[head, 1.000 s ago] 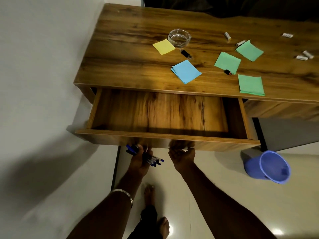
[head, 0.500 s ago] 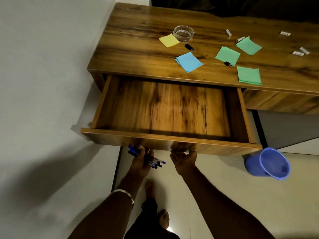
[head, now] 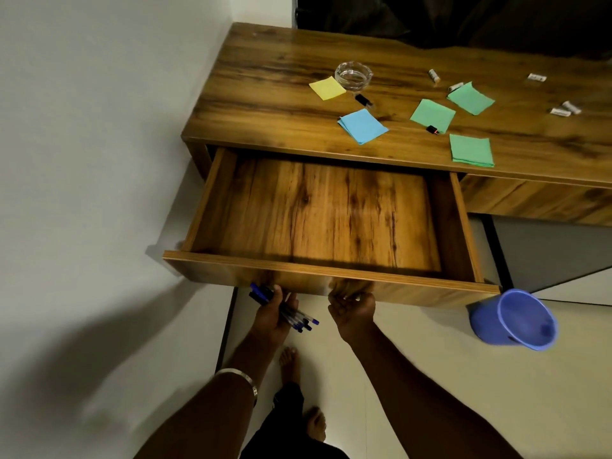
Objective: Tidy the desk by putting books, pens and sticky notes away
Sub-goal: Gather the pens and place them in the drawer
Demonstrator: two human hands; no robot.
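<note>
The left hand point(head: 275, 314) has its grip clenched round a bundle of blue pens point(head: 291, 314), kept low beside the drawer front, probably ready to drop in. The right hand point(head: 352, 309) curls its fingers under the lower edge of the open drawer point(head: 331, 276), seemingly to pull it. Sticky notes, blue point(head: 362, 126), yellow point(head: 327, 88) and green point(head: 471, 150), lie on the table point(head: 265, 104).

Five sticky notes point(head: 363, 126) (three green), one ashtray point(head: 353, 75), one bucket point(head: 515, 320)
</note>
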